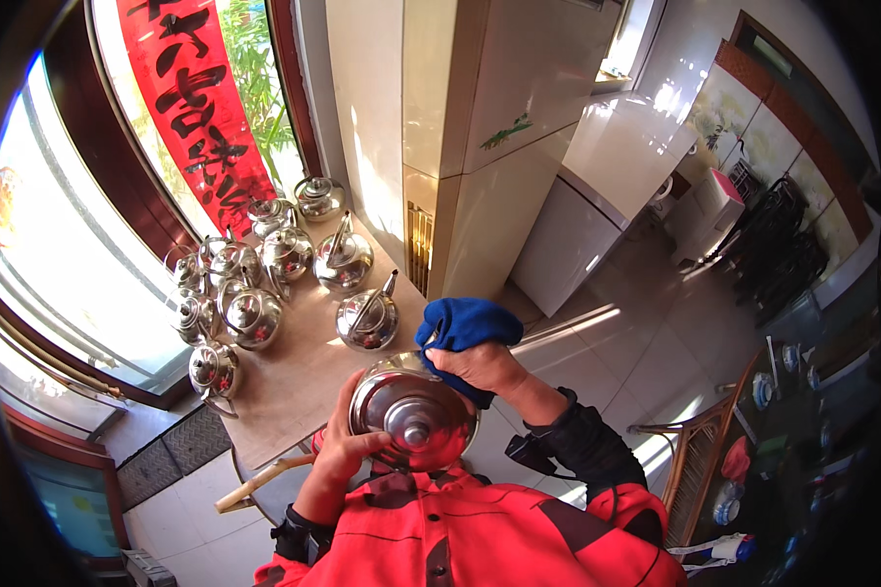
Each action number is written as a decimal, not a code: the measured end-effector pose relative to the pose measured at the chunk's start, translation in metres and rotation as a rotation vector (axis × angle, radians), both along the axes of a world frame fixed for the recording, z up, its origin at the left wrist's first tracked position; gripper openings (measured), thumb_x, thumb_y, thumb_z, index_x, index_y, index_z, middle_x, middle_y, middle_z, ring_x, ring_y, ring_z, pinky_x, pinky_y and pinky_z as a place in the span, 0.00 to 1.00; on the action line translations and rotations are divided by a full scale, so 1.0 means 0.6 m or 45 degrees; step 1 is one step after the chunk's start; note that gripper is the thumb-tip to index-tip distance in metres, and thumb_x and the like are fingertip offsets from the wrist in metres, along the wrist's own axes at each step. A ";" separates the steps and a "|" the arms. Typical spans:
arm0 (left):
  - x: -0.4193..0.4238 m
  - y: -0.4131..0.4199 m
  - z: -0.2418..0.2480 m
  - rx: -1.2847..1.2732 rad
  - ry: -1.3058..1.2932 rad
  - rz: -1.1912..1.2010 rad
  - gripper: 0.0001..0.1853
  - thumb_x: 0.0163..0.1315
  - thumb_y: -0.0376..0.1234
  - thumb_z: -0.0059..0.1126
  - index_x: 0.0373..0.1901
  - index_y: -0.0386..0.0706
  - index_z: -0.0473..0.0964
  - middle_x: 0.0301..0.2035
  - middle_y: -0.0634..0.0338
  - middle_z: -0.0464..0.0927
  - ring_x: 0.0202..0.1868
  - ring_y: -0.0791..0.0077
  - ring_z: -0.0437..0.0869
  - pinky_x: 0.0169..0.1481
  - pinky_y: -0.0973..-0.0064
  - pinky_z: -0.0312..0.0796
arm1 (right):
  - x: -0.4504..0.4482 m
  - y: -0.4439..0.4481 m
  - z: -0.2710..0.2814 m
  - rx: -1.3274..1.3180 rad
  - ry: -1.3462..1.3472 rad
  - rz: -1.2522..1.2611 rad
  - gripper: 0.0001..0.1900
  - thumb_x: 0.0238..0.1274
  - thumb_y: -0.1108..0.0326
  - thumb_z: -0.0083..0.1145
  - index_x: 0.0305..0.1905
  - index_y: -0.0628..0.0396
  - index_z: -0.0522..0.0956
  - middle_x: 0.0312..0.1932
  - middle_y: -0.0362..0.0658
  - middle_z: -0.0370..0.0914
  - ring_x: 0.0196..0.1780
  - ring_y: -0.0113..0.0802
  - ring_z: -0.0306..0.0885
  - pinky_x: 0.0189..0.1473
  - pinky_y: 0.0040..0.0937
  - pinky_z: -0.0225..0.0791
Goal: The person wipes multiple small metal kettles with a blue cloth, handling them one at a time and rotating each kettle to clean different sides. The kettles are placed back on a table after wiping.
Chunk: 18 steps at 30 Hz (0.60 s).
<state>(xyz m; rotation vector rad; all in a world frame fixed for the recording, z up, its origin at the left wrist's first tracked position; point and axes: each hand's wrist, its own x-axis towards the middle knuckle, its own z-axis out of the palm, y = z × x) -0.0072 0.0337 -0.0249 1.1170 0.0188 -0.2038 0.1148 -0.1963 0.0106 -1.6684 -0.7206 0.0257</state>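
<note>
Close to my body, my left hand holds a shiny metal kettle by its side, the thumb resting near the knob of its round lid. My right hand grips a blue cloth wrapped around the kettle's upper right part, perhaps its spout, which the cloth mostly hides. Beyond them, several more metal kettles stand on a light brown tabletop. The nearest of these is a kettle with its dark-tipped spout pointing away; another kettle stands just behind it.
At the left is a window with a red paper banner bearing black writing. A tiled pillar rises past the table's far right corner. Below the table's near edge shows a bamboo chair part. A glass-topped table holding small items lies at the right.
</note>
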 end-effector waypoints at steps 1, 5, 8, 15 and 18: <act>-0.005 0.001 0.012 0.104 -0.008 0.072 0.58 0.42 0.30 0.76 0.77 0.33 0.52 0.66 0.49 0.71 0.65 0.58 0.77 0.70 0.63 0.69 | 0.000 0.007 -0.003 0.030 0.048 0.002 0.08 0.62 0.73 0.64 0.43 0.56 0.76 0.36 0.37 0.77 0.42 0.26 0.76 0.50 0.29 0.71; 0.004 0.038 0.010 -0.065 0.037 -0.040 0.54 0.44 0.34 0.76 0.74 0.33 0.57 0.62 0.48 0.75 0.63 0.59 0.78 0.69 0.62 0.70 | 0.010 0.019 -0.008 -0.044 -0.096 0.013 0.11 0.62 0.73 0.64 0.49 0.57 0.78 0.41 0.39 0.81 0.47 0.28 0.77 0.55 0.29 0.71; 0.018 0.070 -0.012 -0.336 0.110 -0.215 0.49 0.44 0.35 0.75 0.71 0.33 0.63 0.57 0.48 0.79 0.58 0.60 0.82 0.67 0.62 0.73 | 0.009 0.013 0.003 -0.020 0.181 0.063 0.15 0.63 0.72 0.65 0.53 0.58 0.78 0.45 0.40 0.83 0.51 0.29 0.78 0.58 0.30 0.70; 0.001 0.065 0.004 -0.083 0.001 0.012 0.56 0.42 0.33 0.78 0.75 0.34 0.57 0.65 0.47 0.72 0.66 0.59 0.75 0.72 0.62 0.66 | 0.006 0.053 0.008 -0.142 -0.118 0.040 0.14 0.67 0.69 0.66 0.54 0.59 0.77 0.45 0.40 0.83 0.47 0.29 0.79 0.56 0.30 0.72; -0.003 0.072 0.002 -0.128 -0.033 0.009 0.54 0.43 0.35 0.77 0.74 0.33 0.58 0.63 0.47 0.74 0.64 0.59 0.77 0.72 0.62 0.66 | 0.003 0.057 -0.010 -0.164 -0.090 0.008 0.17 0.67 0.70 0.65 0.57 0.60 0.76 0.47 0.40 0.82 0.50 0.29 0.79 0.58 0.30 0.72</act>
